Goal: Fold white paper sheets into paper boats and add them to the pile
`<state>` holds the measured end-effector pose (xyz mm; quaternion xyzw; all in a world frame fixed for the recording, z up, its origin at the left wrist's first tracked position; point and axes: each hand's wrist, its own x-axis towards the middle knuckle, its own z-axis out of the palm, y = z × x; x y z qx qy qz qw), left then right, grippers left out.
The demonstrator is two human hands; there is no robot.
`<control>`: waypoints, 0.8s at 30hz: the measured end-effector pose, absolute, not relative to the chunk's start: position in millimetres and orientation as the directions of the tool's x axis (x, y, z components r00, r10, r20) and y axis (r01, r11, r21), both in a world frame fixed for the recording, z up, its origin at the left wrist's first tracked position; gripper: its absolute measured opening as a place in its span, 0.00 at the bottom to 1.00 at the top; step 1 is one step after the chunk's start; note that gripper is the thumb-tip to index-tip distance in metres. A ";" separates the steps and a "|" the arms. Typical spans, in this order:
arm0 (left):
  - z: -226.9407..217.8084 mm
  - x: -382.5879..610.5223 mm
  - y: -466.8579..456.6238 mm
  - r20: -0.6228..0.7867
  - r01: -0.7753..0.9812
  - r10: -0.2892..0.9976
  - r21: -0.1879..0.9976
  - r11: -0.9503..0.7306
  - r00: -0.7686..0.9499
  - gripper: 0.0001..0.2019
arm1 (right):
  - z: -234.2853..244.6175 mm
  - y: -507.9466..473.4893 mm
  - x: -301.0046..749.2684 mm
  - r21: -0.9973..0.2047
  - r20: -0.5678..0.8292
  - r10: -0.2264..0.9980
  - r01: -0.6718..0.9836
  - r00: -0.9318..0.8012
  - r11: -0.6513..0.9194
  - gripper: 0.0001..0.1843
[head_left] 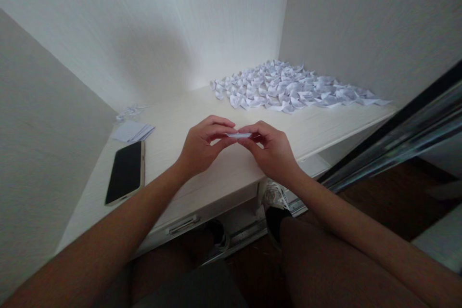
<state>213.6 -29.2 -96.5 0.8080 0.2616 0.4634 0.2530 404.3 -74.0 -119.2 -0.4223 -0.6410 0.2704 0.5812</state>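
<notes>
A small folded white paper is pinched between my two hands above the front part of the white desk. My left hand grips its left end between thumb and fingers. The right end is held the same way by my right hand. Fingertips of both hands nearly meet and cover much of the paper, so its full shape is hidden. Beyond my hands, many folded white paper pieces with pointed ends lie spread across the back right of the desk.
A black-screened phone lies at the left, with a stack of flat white paper sheets behind it. Small paper scraps sit in the far left corner. Walls enclose the desk; a drawer handle is on its front edge.
</notes>
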 end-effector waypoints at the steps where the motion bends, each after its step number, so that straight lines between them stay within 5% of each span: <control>1: -97.2 214.3 -29.9 0.594 0.153 0.677 0.692 -0.706 0.435 0.06 | -119.0 -73.8 404.5 -0.831 0.528 0.848 0.228 0.035 0.508 0.05; 10: -88.9 220.9 -40.7 0.402 0.069 0.834 0.886 -0.458 0.379 0.06 | -112.5 -75.5 408.4 -0.891 0.451 0.893 0.054 -0.009 0.451 0.07; 24: -84.6 224.0 -47.5 0.301 0.079 0.872 0.931 -0.357 0.386 0.10 | -116.2 -73.9 405.3 -0.892 0.452 0.892 0.037 0.025 0.451 0.07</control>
